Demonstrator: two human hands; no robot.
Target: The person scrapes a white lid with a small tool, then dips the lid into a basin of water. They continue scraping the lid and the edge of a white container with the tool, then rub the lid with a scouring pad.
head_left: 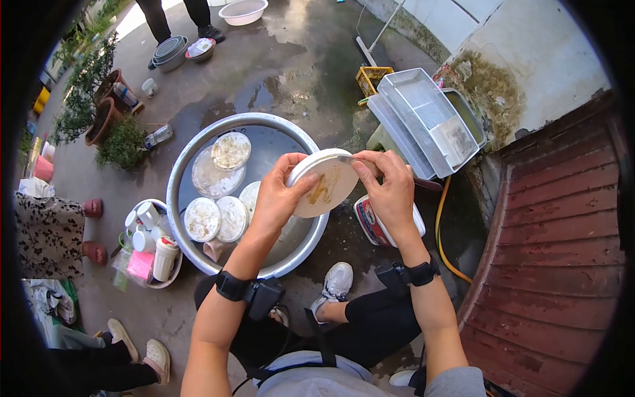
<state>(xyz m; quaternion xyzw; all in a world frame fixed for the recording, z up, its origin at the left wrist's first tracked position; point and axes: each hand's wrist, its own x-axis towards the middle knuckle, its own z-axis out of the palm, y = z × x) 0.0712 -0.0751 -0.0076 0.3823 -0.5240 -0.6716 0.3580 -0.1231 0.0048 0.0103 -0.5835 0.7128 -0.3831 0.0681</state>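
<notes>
A round white lid [333, 188] with brown stains is held up, tilted, over the right rim of a large metal basin [177, 218]. My left hand [281, 192] grips the lid's left edge, thumb on its face. The fingers of my right hand [387, 185] pinch its upper right edge. Inside the basin, in shallow water, lie several stained round lids, among them one at the top [231, 151] and one at the lower left [202, 220]. A white tub with a red label [374, 225] stands below my right hand.
Left of the basin is a bowl of cups [149, 241]. Clear plastic bins [430, 119] are stacked at the upper right, near a yellow hose [442, 231]. Other people's feet show at left and top. Potted plants [102, 122] stand at upper left.
</notes>
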